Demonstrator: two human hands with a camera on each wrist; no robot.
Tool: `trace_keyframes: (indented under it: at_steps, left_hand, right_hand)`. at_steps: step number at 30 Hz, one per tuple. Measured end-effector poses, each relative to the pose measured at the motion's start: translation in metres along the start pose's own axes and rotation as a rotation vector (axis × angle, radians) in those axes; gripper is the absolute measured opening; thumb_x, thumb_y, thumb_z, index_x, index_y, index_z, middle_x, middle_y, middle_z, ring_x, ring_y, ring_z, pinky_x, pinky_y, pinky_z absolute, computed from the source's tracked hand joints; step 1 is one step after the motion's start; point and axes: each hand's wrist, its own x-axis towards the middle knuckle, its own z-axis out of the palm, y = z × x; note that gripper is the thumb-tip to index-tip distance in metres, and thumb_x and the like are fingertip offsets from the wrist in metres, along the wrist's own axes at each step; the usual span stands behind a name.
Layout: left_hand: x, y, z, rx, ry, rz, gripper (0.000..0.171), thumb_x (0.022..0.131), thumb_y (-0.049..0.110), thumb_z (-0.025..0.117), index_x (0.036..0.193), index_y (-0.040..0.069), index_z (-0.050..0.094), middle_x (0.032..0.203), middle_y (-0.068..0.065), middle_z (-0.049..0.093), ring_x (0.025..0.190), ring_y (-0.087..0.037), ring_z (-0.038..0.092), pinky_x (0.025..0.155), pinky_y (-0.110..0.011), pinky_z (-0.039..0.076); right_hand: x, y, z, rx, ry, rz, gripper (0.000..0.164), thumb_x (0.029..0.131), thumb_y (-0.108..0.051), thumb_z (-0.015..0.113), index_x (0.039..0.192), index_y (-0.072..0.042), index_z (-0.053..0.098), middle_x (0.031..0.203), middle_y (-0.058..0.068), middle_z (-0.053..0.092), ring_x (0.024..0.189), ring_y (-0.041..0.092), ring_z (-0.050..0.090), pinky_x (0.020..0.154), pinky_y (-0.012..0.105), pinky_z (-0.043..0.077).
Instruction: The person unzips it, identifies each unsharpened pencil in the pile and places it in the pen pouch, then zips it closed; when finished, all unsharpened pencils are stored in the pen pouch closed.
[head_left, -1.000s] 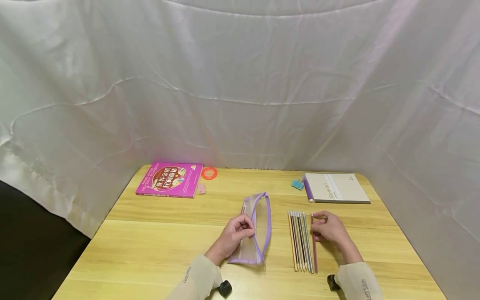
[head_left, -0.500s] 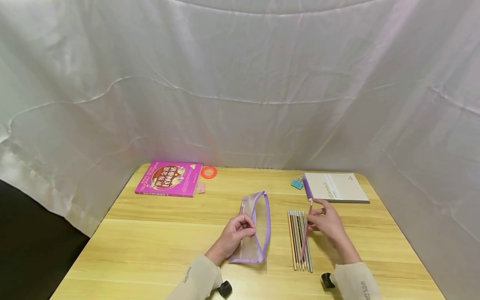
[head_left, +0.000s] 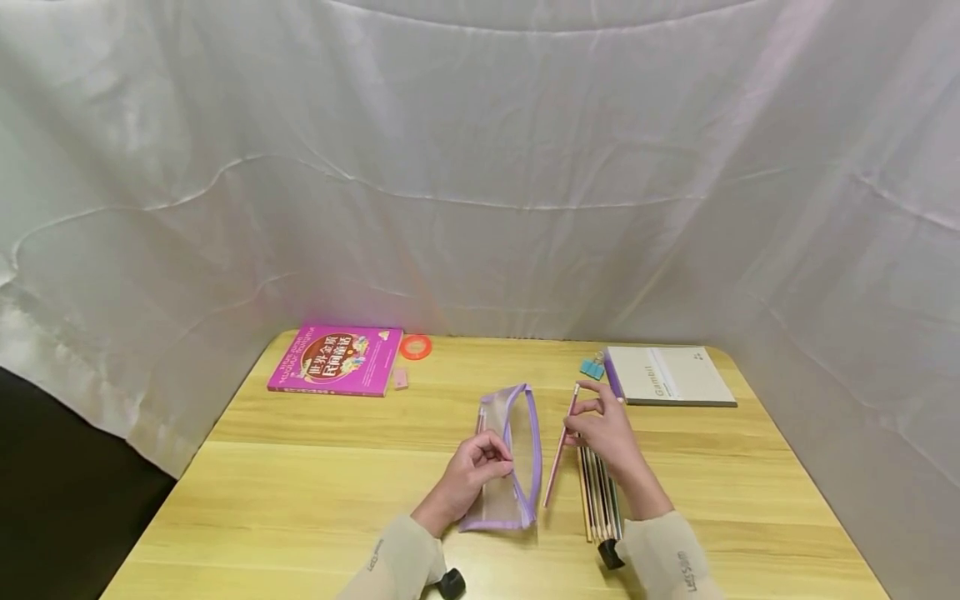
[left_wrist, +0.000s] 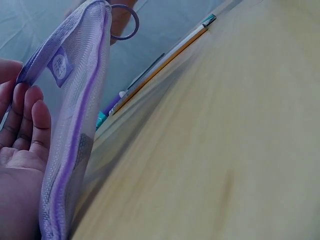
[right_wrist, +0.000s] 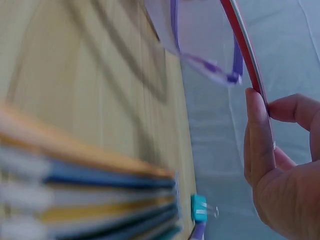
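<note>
My left hand (head_left: 471,477) pinches the near edge of a see-through mesh pencil pouch (left_wrist: 80,100) with purple trim, its mouth held apart. Something slim and reddish shows inside the pouch behind my fingers in the head view. Between my right thumb and fingers is a red-pink pencil (right_wrist: 245,47), gripped near its eraser end and slanting down toward the pouch's right side. That right hand (head_left: 606,429) is raised over a row of several pencils (head_left: 597,500) on the table, covering their upper ends in the head view.
A pink book (head_left: 337,360), an orange-red ring (head_left: 416,347) and a pink eraser (head_left: 401,379) lie at the back left. Back right are a teal binder clip (head_left: 592,368), a purple marker (head_left: 613,375) and a notebook (head_left: 671,377). Grey curtains (head_left: 480,167) surround the wooden table (head_left: 300,492).
My right hand has lifted the red-pink pencil from the right of the row and carried it left across the other pencils toward the pouch. My left hand stays nearly still.
</note>
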Motion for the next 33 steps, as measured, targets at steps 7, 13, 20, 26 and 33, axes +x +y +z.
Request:
trace_keyframes:
  at_steps: [7,13,20,26,33]
  left_hand:
    - [0.0,0.0,0.001,0.015,0.01,0.003,0.023,0.088,-0.001,0.068,0.099,-0.017,0.055,0.091,0.003,0.061,0.085,-0.007,0.059,0.079,-0.019,0.05]
    - [0.0,0.0,0.001,0.008,0.008,0.002,0.024,0.088,-0.001,0.068,0.099,-0.018,0.055,0.091,0.002,0.061,0.085,-0.007,0.058,0.078,-0.018,0.049]
    - [0.0,0.0,0.001,0.025,0.001,0.0,0.023,0.089,0.0,0.068,0.099,-0.016,0.056,0.09,0.005,0.061,0.086,-0.006,0.059,0.08,-0.019,0.049]
    - [0.0,0.001,0.001,0.034,0.005,0.007,0.023,0.089,0.0,0.069,0.099,-0.015,0.057,0.091,0.006,0.062,0.086,-0.006,0.059,0.08,-0.019,0.05]
    - [0.0,0.0,-0.001,0.021,-0.005,-0.008,0.024,0.09,0.0,0.069,0.099,-0.017,0.055,0.092,0.006,0.063,0.087,-0.006,0.058,0.08,-0.018,0.049]
  right_hand:
    - [0.003,-0.001,0.022,0.039,0.004,-0.022,0.073,0.087,0.013,0.066,0.151,-0.008,0.038,0.106,0.016,0.054,0.072,0.013,0.065,0.068,0.035,0.064]
    - [0.003,0.002,0.031,0.014,-0.004,-0.013,0.073,0.087,0.013,0.067,0.151,-0.009,0.04,0.107,0.016,0.054,0.073,0.016,0.066,0.068,0.038,0.064]
    - [-0.001,0.012,0.039,-0.017,-0.005,0.005,0.074,0.085,0.014,0.069,0.151,-0.007,0.041,0.11,0.02,0.057,0.069,0.016,0.066,0.066,0.036,0.064]
    - [-0.005,0.017,0.048,-0.024,-0.036,-0.016,0.073,0.086,0.013,0.068,0.152,-0.006,0.041,0.108,0.019,0.058,0.069,0.018,0.066,0.063,0.034,0.063]
    - [-0.006,0.024,0.06,-0.064,-0.036,-0.038,0.074,0.083,0.015,0.069,0.15,-0.005,0.045,0.106,0.021,0.06,0.069,0.02,0.068,0.061,0.037,0.063]
